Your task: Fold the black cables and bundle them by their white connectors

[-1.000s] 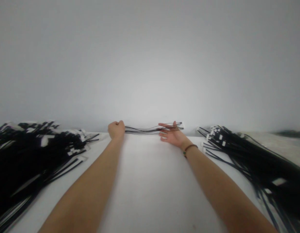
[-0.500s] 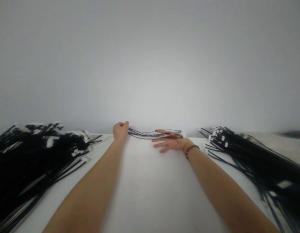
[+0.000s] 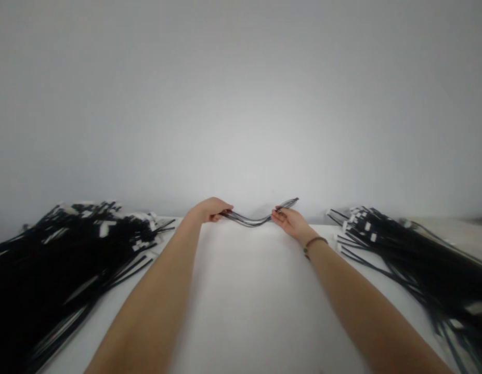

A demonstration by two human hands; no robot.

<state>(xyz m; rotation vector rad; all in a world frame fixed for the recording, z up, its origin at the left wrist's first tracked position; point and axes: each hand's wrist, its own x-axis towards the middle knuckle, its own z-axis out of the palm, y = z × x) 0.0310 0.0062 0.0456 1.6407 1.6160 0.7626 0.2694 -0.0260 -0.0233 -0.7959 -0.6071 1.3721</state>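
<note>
Right in the middle, at the far edge of the white surface, a slim bundle of dark wires is hanging between two bare hands! The left hand is pinching one end, its fingers closing down on the strands and pointing to the right. Over on the other side, the right hand is gripping the same bundle between thumb and curled fingers, and neither hand is gaping wide. Between them the wires are sagging in a shallow curve, and past the right hand the loose tips are sticking up and away to the right, standing out against the pale wall.

A dark beaded bracelet is circling the right wrist. Out on the left, a big heap of black cables is sprawling from near to far, its white ends clustering at the far side and a few tips reaching just beside the left forearm. On the right, a second pile of black cables is lying at a slant, its white connectors pointing toward the right wrist but sitting apart from it.
</note>
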